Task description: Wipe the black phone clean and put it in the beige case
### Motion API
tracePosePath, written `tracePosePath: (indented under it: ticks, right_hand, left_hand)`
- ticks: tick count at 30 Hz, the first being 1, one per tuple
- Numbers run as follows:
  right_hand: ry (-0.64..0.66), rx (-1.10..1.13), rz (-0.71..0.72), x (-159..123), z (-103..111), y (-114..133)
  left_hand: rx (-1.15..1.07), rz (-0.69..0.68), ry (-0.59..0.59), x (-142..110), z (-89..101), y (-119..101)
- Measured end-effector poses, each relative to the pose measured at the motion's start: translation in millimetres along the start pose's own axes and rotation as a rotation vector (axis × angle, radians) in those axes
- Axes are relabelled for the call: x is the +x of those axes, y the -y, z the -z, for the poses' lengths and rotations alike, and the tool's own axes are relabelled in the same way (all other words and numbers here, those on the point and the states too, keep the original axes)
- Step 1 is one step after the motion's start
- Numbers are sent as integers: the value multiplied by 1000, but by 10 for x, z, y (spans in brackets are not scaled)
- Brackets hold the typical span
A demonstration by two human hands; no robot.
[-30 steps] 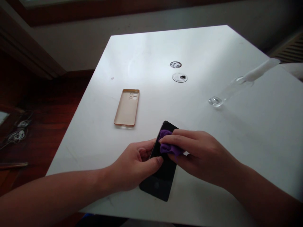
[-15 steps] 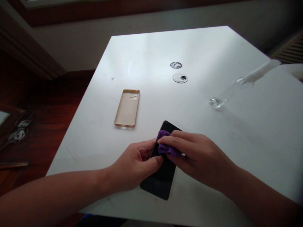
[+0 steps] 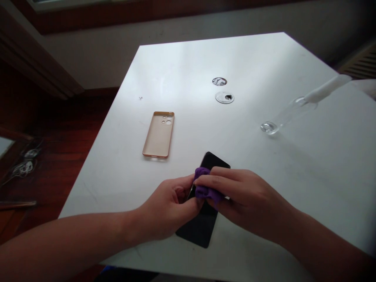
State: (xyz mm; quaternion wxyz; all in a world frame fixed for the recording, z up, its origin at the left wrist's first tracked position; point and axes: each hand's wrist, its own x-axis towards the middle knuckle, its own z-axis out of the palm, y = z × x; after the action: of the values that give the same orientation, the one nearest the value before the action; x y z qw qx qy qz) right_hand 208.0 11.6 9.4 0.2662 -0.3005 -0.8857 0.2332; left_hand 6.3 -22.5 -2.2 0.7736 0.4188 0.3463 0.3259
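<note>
A black smartphone (image 3: 196, 227) is held at a slant above the near part of the white table (image 3: 117, 196). My left hand (image 3: 172, 207) grips it by its left edge, the thumb lying over the screen. Bunched in the fingers of my right hand (image 3: 243, 196) is a purple cloth (image 3: 205, 188), pressed on the upper half of the screen. The cloth and my right fingers hide part of the phone. Beyond my left hand, a translucent phone case (image 3: 158, 135) with a gold rim and camera holes lies on the table, hollow side up.
A clear glass vessel (image 3: 269, 127) with a white frosted part lies tilted at the right. Two round cable holes, one with a grommet (image 3: 225, 97), sit in the middle of the tabletop. White cables (image 3: 23, 168) lie at the floor's left.
The purple cloth in my right hand has shifted slightly down along the phone screen. My left hand keeps its hold, and the phone has tipped only a little. The case has not moved.
</note>
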Motion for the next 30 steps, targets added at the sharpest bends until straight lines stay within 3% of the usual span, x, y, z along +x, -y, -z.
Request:
tracePosePath:
  ticks: [5,14,21,25,30]
  right_hand:
    - [-58,-27,-98,-9,-3,-67]
    - [72,46,55,-4,29,24]
    - [-101,-57,-104,11,70,-92]
    - [-136,-62,-103,25,79,-101]
    - [-14,-7,3,8,41,18]
  left_hand:
    - [-89,54,25,-17,3,-4]
    - [13,-4,3,-5,-6,19]
    - [-102,40,19,-34,-4,22]
    - [-102,50,15,-41,-11,19]
    - [0,21,-2,-25,4,36]
